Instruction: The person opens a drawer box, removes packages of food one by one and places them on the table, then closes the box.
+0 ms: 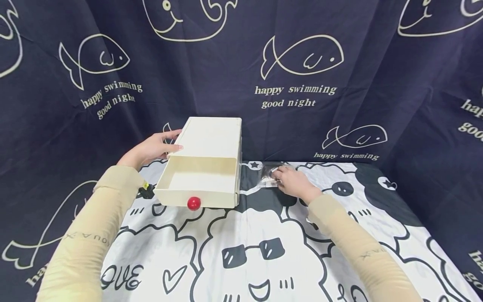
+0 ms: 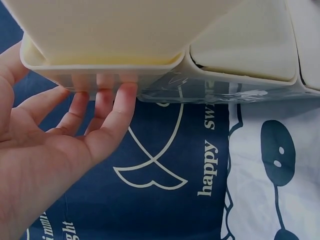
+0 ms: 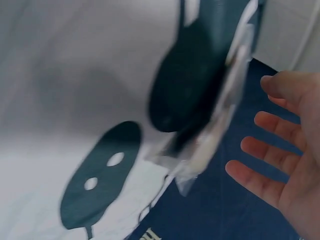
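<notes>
A white drawer unit [image 1: 216, 136] stands on the cloth with its top drawer [image 1: 201, 174] pulled out, a round red knob [image 1: 194, 203] on the front. My left hand [image 1: 154, 147] is at the unit's left side; in the left wrist view the fingertips of the left hand [image 2: 75, 125] touch the side wall, fingers spread and slightly bent. To the right of the unit, my right hand [image 1: 292, 180] reaches over a clear plastic bag [image 1: 267, 178] with small contents I cannot make out. In the right wrist view, the fingers of the right hand [image 3: 270, 150] are spread, apart from the bag [image 3: 210, 135].
A patterned black and white cloth [image 1: 260, 226] covers the table. Behind it hangs a dark blue curtain [image 1: 211, 71] with fish drawings, close to the unit's back. More drawer fronts or tiers [image 2: 245, 40] show below the pulled-out drawer. A small black and yellow thing [image 1: 146, 191] appears by the left sleeve.
</notes>
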Demonstrator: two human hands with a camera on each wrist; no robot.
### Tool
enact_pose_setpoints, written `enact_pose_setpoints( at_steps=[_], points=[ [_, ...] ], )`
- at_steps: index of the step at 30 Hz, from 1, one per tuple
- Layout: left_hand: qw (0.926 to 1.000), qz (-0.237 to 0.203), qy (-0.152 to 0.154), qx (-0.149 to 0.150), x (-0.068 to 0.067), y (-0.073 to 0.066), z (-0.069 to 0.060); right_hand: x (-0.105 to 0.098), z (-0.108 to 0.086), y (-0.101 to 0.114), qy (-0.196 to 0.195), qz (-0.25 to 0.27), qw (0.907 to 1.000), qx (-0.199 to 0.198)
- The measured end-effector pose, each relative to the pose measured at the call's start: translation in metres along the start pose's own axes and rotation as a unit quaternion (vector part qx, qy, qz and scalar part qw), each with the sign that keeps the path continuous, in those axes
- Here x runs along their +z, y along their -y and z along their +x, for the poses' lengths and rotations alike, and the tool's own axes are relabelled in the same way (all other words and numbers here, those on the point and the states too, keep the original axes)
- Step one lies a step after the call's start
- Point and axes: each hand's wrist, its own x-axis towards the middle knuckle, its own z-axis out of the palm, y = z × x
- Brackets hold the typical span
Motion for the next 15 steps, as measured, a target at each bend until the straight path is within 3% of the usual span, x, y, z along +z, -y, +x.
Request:
enact_pose_setpoints(
  at_steps=[9,15],
  points=[
    [0.9995,-0.029,-0.014,-0.002,0.005,0.004,0.001,-0.034,0.011,0.014,-0.045,0.047,0.9977,0.016],
    [0.9982,-0.057,-0.019,-0.007,0.006,0.008,0.001,-0.06,0.014,0.034,-0.1,0.061,0.9931,0.002]
  ],
)
